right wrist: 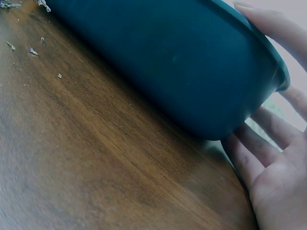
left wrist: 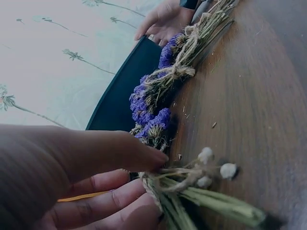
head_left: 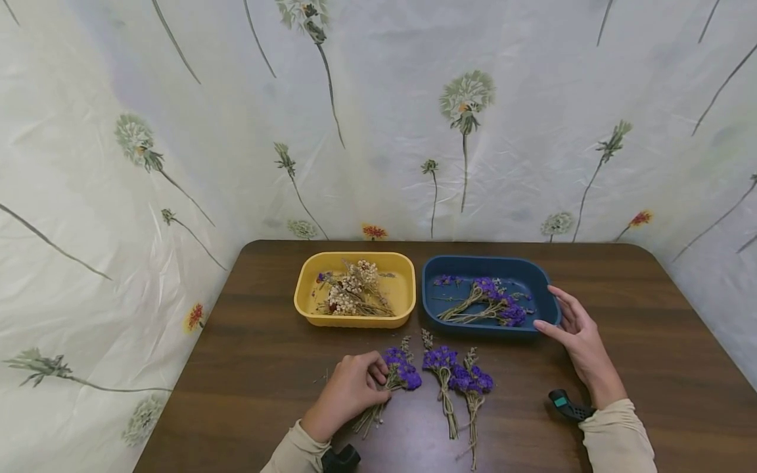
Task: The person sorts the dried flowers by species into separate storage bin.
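My left hand [head_left: 357, 386] pinches a twine-tied bunch of dried purple flowers [head_left: 403, 369] just below its blooms. Thumb and fingers meet at the twine, and the cut green stems [left wrist: 211, 201] stick out past them in the left wrist view. Just right of it, two more purple bunches lie on the table, one in the middle [head_left: 440, 361] and one farther right [head_left: 473, 381]. My right hand [head_left: 582, 345] holds the right end of a blue tray [head_left: 434, 322], thumb at its front rim and fingers along the side. Purple bunches [head_left: 487, 302] lie inside this tray.
Left of the blue tray stands a yellow tray [head_left: 355, 322] with cream-white dried flowers [head_left: 355, 286]. Small plant crumbs lie on the brown wooden table [head_left: 248, 368]. A flower-printed sheet [head_left: 384, 131] hangs behind the table and at its sides.
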A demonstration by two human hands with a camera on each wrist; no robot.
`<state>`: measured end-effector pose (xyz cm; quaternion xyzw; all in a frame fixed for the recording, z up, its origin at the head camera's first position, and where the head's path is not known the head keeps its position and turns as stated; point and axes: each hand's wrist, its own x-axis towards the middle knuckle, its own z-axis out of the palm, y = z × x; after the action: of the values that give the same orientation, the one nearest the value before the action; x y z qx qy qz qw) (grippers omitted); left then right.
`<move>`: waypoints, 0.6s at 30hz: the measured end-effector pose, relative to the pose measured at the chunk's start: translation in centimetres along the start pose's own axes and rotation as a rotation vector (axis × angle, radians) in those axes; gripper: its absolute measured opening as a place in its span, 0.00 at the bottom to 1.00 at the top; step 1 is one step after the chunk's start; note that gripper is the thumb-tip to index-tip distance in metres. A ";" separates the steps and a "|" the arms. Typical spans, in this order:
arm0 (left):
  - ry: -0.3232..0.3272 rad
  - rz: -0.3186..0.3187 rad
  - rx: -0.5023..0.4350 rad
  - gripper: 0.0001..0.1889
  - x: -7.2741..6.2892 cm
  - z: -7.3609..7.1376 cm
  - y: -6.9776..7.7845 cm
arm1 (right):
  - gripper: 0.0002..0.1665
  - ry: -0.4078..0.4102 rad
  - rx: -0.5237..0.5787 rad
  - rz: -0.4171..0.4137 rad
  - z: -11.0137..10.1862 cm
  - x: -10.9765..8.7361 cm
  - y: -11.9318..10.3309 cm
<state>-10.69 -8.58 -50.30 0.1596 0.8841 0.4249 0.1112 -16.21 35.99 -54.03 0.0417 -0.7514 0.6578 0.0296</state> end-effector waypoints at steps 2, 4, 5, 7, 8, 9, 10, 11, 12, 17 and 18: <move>0.002 0.007 0.000 0.12 0.0 0.0 -0.1 | 0.44 -0.001 0.000 -0.002 0.0 0.0 0.0; 0.004 0.014 0.000 0.11 0.0 0.0 -0.2 | 0.44 0.000 -0.001 -0.004 0.0 0.0 0.0; 0.008 0.022 0.003 0.11 0.0 0.1 -0.3 | 0.44 0.000 -0.002 -0.005 0.0 0.0 0.1; 0.014 0.032 0.000 0.10 0.1 0.1 -0.4 | 0.44 0.001 -0.004 -0.005 0.0 0.0 0.1; 0.018 0.038 -0.001 0.10 0.1 0.1 -0.5 | 0.44 0.001 -0.004 -0.006 0.0 0.0 0.1; 0.020 0.044 -0.006 0.10 0.1 0.1 -0.5 | 0.44 0.002 -0.004 -0.006 0.0 0.0 0.1; 0.023 0.046 -0.010 0.10 0.1 0.1 -0.6 | 0.44 0.002 -0.003 -0.006 0.0 0.0 0.1; 0.025 0.049 -0.011 0.09 0.1 0.1 -0.6 | 0.44 0.002 -0.003 -0.005 0.0 0.0 0.1; 0.026 0.049 -0.014 0.09 0.1 0.1 -0.6 | 0.44 0.002 -0.002 -0.005 0.0 0.0 0.1; 0.030 0.045 -0.017 0.10 0.1 0.0 -0.7 | 0.44 0.003 -0.003 -0.007 0.0 0.0 0.2; 0.031 0.045 -0.019 0.10 0.1 0.0 -0.7 | 0.44 0.004 -0.003 -0.008 0.0 0.0 0.2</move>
<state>-10.92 -8.95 -50.86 0.1719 0.8779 0.4379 0.0895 -16.23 36.03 -54.19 0.0433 -0.7521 0.6568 0.0336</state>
